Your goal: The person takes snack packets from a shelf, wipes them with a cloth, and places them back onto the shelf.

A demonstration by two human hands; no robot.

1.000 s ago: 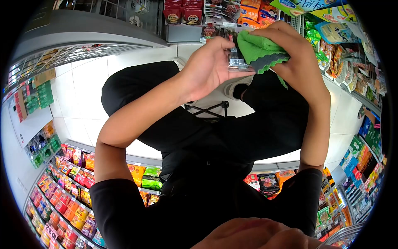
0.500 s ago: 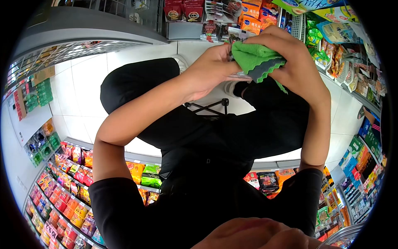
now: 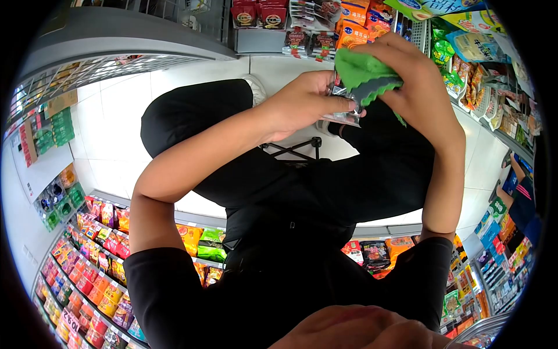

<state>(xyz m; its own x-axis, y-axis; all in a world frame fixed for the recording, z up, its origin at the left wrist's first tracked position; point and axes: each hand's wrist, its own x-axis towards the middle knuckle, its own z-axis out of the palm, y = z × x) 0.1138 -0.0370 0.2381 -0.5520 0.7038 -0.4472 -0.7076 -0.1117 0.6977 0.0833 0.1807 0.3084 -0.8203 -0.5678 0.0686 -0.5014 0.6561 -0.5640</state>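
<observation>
Held in my left hand (image 3: 302,103) is a small clear plastic packet (image 3: 344,116), with my thumb across its face. My right hand (image 3: 412,72) grips a green cloth (image 3: 363,70) with a dark grey patch and a scalloped edge. The cloth lies against the upper part of the packet and hides it. Both hands are above my knees, close to the shelf front. The packet's contents are mostly hidden.
Orange snack bags (image 3: 353,35) and red packets (image 3: 272,16) sit on the shelf ahead. A grey metal rack (image 3: 145,38) stands at the upper left. Stocked snack shelves (image 3: 93,256) are at the lower left. Another person's arm (image 3: 516,168) shows at the far right.
My left hand has turned, its thumb now over the packet, which sits slightly lower. The cloth has moved over the packet's upper part. Another person's arm has appeared at the far right.
</observation>
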